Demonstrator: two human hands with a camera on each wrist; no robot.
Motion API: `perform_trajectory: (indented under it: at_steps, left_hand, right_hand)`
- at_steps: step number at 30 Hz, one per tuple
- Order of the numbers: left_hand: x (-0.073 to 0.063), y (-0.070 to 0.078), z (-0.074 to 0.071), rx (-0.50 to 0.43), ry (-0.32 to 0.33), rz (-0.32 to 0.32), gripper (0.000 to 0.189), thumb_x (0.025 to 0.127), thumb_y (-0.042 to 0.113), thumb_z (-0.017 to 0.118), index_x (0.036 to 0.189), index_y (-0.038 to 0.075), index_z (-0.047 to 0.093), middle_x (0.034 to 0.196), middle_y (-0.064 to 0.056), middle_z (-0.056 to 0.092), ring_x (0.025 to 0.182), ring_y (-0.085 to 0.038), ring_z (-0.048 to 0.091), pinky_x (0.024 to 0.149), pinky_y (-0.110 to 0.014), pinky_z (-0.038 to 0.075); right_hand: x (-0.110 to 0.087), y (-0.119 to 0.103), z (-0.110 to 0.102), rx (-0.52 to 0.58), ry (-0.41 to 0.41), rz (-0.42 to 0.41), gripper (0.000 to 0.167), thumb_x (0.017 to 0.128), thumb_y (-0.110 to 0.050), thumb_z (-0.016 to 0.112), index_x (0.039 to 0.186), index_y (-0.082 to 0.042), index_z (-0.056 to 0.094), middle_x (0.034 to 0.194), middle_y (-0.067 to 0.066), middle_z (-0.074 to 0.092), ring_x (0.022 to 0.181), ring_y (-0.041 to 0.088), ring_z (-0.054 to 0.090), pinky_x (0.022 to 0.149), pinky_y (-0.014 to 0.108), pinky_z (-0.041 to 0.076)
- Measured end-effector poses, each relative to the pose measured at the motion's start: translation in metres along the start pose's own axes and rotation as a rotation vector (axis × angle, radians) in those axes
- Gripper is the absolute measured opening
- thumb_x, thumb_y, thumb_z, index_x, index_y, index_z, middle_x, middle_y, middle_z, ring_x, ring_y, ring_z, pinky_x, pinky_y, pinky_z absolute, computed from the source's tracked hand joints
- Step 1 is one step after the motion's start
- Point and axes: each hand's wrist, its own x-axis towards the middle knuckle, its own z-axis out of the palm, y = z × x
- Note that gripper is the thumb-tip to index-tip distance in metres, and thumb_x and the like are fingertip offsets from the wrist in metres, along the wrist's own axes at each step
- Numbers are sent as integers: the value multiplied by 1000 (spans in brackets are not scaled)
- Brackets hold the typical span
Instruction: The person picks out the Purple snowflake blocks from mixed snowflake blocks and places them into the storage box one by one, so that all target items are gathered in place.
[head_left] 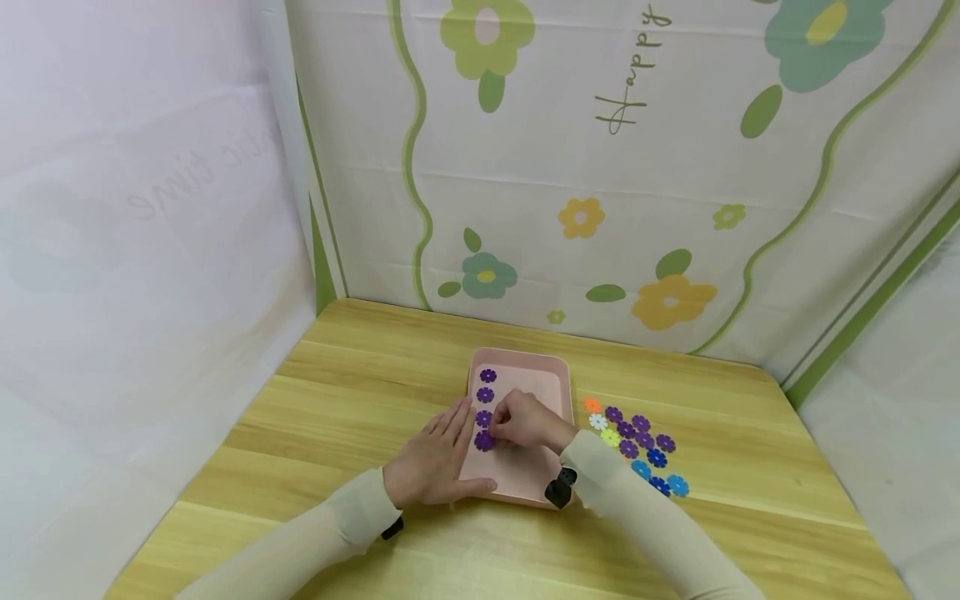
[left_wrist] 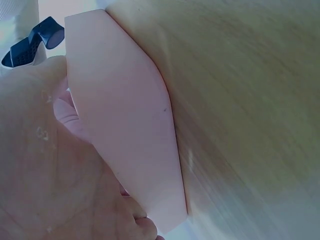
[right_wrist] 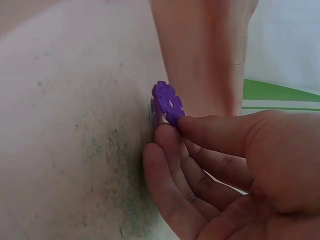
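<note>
A pink tray (head_left: 525,490) lies on the table, with purple snowflake discs (head_left: 486,395) in a column along its left side. My left hand (head_left: 431,458) rests against the tray's left wall, fingers straight along it and thumb stretched over the near edge. In the left wrist view the palm is beside the tray's outer wall (left_wrist: 125,110). Over the tray, my right hand (head_left: 522,421) pinches a purple snowflake disc (right_wrist: 170,104) between thumb and index finger, at the near end of the column. That disc stands tilted on edge in the right wrist view, close to the tray floor.
Right of the tray lies a loose group of discs: several purple ones (head_left: 641,423), an orange one (head_left: 592,405), a white one (head_left: 597,422), a yellow-green one (head_left: 611,437) and blue ones (head_left: 657,457). A flower-printed cloth (head_left: 525,167) hangs behind the wooden table (head_left: 300,442).
</note>
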Motion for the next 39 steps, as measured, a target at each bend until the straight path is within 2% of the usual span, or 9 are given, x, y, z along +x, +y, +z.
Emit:
perform_trajectory:
  at_steps: [7,11,14,18,23,28,31,39]
  left_hand:
    - [0,0,1,4,-2,-3,111,99,78,46,165,-7,20,176,-26,13,165,-39,17,131,-51,29]
    - [-1,-1,1,2,-6,-3,110,99,77,47,165,-7,19,176,-26,11,165,-40,16,132,-52,28]
    - [-1,-2,2,-8,-3,-4,110,99,76,48,165,-7,19,176,-26,12,165,-40,16,132,-52,28]
    - [-1,-2,2,-13,-1,-10,110,98,77,48,166,-6,20,176,-25,12,165,-39,17,132,-52,28]
    - [-2,-2,1,-11,-11,-15,110,99,78,46,166,-5,19,177,-24,10,165,-39,15,132,-51,27]
    - [-1,-2,2,-9,-14,-4,111,99,78,45,166,-6,19,177,-24,11,165,-39,16,132,-51,27]
    - [-1,-2,3,-14,-4,5,111,99,78,45,166,-7,19,176,-26,11,165,-40,16,132,-52,26]
    - [4,-8,16,25,17,3,114,97,83,40,167,-3,17,178,-22,7,166,-37,14,133,-50,25]
  right_hand:
    - [-2,-5,-2,-21,-1,1,13,100,-10,73,93,-4,83,84,9,80,74,22,75,69,30,64]
    - [-7,-8,-12,-73,36,-18,8,97,-11,77,94,-7,83,85,5,79,75,17,70,71,28,61]
    - [-12,-7,-22,-116,79,-39,6,95,-12,80,92,-8,83,86,1,78,76,12,67,73,28,60]
    - [-20,-3,-42,-138,118,-49,4,93,-11,81,91,-7,82,90,3,79,80,12,68,78,30,62]
    - [-34,5,-71,-142,138,0,7,94,-12,79,97,-6,80,96,7,79,83,15,69,76,32,62]
    - [-50,21,-99,-177,170,54,10,96,-15,77,100,-5,79,96,7,77,78,16,65,69,30,56]
    - [-59,35,-114,-204,178,80,13,97,-15,75,102,-3,79,95,9,76,76,18,65,68,31,57]
    - [-88,86,-148,-282,191,180,17,97,-17,75,103,-1,79,95,13,76,78,20,65,68,34,58]
